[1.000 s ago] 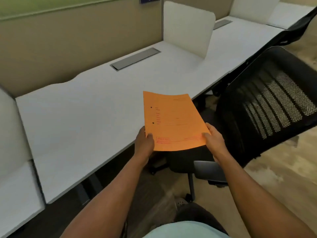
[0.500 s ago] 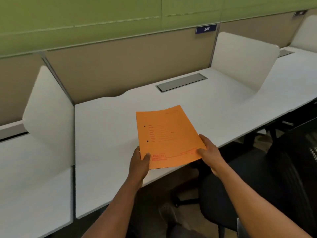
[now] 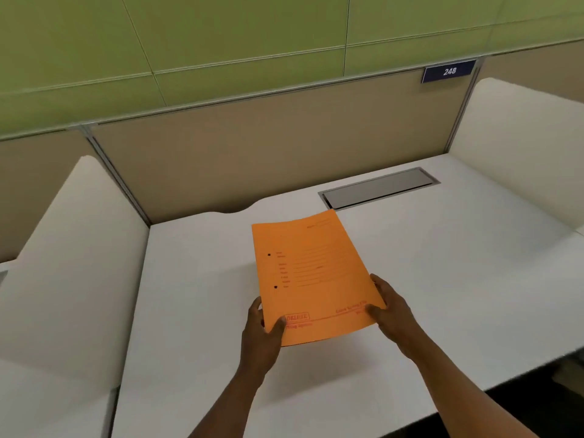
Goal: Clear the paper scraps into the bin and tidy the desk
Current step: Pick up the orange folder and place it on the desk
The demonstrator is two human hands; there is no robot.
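Note:
An orange file folder [image 3: 311, 273] with red print and two punch holes is held just above the white desk [image 3: 442, 279], near its middle. My left hand [image 3: 262, 333] grips the folder's near left corner, thumb on top. My right hand [image 3: 390, 311] grips the near right corner. The folder tilts slightly, its far edge close to the desk surface. No paper scraps and no bin are in view.
A grey cable flap [image 3: 379, 188] is set into the desk behind the folder. White side dividers stand at the left [image 3: 72, 248] and right [image 3: 521, 147]. A tan partition [image 3: 252, 147] with a "248" plate [image 3: 448, 71] closes the back.
The view has swung left from the black chair to face the desk. Both hands have carried the folder forward over the desk's middle and lower toward its surface.

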